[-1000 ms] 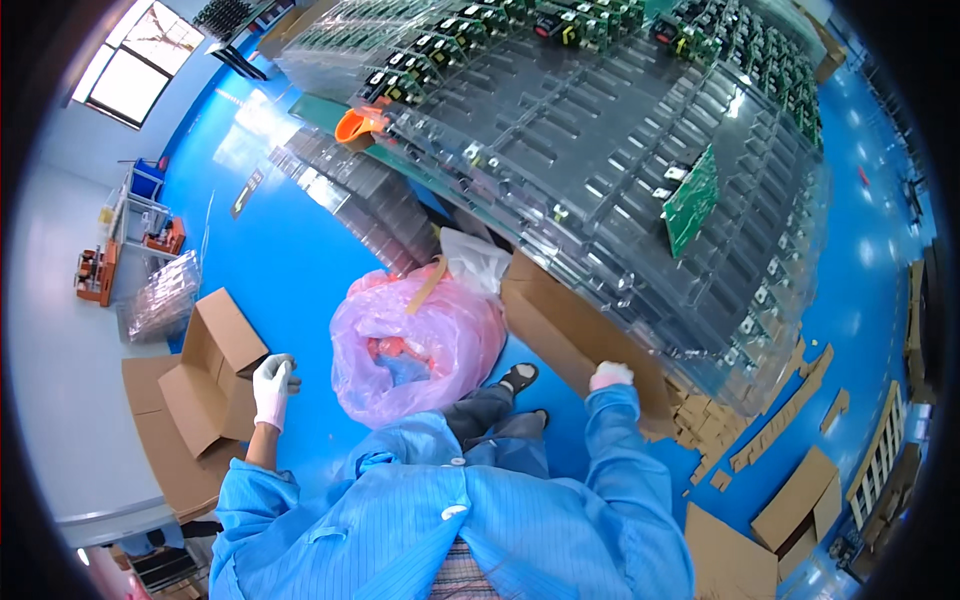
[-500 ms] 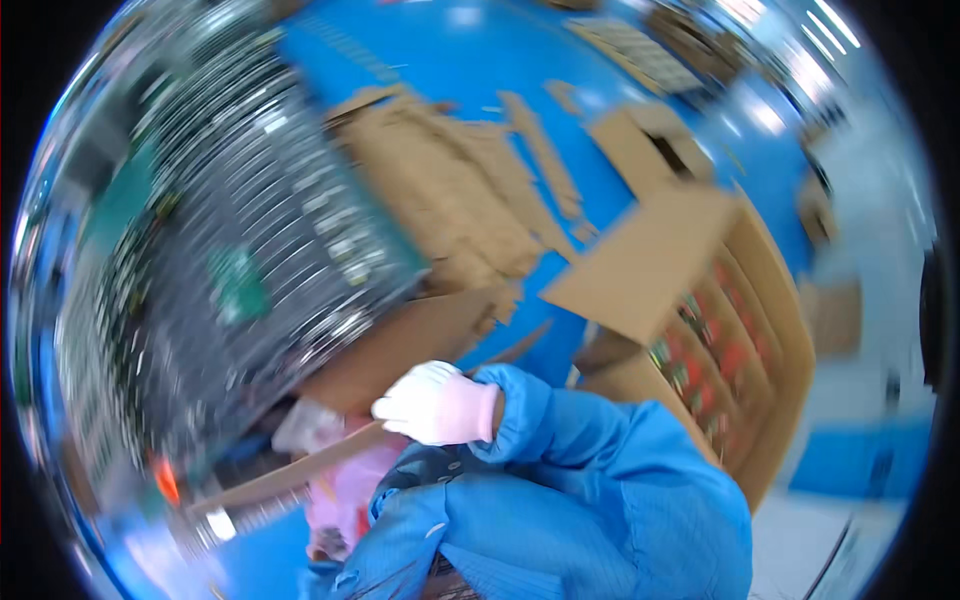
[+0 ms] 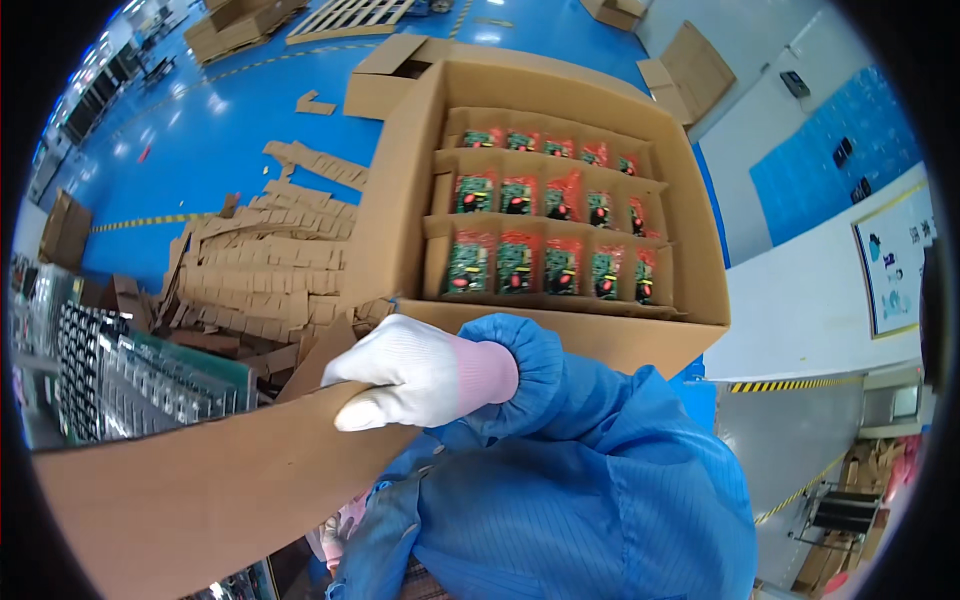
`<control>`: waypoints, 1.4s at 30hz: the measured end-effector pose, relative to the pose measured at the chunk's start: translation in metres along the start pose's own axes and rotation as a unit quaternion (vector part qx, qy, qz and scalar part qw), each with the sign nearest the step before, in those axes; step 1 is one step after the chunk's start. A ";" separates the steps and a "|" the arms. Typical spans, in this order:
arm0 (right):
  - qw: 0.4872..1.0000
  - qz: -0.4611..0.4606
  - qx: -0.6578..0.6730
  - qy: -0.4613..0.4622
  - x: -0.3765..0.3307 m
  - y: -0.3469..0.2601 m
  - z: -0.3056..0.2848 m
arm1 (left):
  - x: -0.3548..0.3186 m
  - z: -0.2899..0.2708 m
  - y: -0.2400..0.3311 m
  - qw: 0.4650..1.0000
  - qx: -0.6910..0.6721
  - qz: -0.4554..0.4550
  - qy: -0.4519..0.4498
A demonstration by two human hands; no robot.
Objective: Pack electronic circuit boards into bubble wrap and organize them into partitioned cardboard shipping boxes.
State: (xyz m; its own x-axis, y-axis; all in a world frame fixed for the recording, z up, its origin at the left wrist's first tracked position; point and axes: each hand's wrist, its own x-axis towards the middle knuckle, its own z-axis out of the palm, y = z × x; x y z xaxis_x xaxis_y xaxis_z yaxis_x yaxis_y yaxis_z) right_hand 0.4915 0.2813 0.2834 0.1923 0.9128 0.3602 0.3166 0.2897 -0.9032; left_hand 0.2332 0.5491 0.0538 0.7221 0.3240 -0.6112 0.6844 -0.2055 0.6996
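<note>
The right hand (image 3: 415, 372), in a white glove, is closed on the edge of a flat cardboard sheet (image 3: 200, 490), nearer than half a second ago. The left hand is out of sight. Behind the sheet sits a big open carton (image 3: 400, 200) of bagged circuit boards (image 3: 545, 265). Left of the carton, cardboard strips (image 3: 265, 265) litter the blue floor (image 3: 200, 120).

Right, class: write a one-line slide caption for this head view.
Gloved right hand grips a cardboard sheet beside an open carton of bagged circuit boards.
</note>
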 end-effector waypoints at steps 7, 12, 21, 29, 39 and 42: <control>0.987 -0.007 -0.067 0.143 -0.080 -0.008 -0.031 | -0.056 0.102 0.148 0.989 0.109 -0.009 -0.101; 0.990 -0.016 -0.085 0.115 -0.114 -0.015 -0.064 | -0.149 0.191 0.290 0.979 0.159 -0.012 -0.127; 0.933 0.132 -0.159 0.294 -0.150 -0.049 -0.156 | -0.077 0.052 0.216 0.978 -0.048 0.098 0.179; 0.760 0.134 -0.220 0.597 -0.226 -0.018 -0.313 | -0.067 0.082 0.288 0.873 -0.315 0.216 0.302; 0.561 0.470 -0.476 0.488 -0.408 0.044 -0.347 | 0.024 0.148 0.338 0.956 -0.171 0.149 0.188; 0.539 0.461 -0.545 0.448 -0.392 0.050 -0.335 | 0.027 0.154 0.330 0.975 -0.095 0.117 0.163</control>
State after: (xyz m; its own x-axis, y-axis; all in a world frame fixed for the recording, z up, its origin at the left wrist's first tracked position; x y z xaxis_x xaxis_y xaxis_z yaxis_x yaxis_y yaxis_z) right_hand 0.7429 -0.1588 0.1754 0.9506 -0.1225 0.2851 -0.0336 -0.9540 -0.2979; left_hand 0.4938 0.3478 0.2110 0.7651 0.5707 -0.2982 0.4509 -0.1441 0.8809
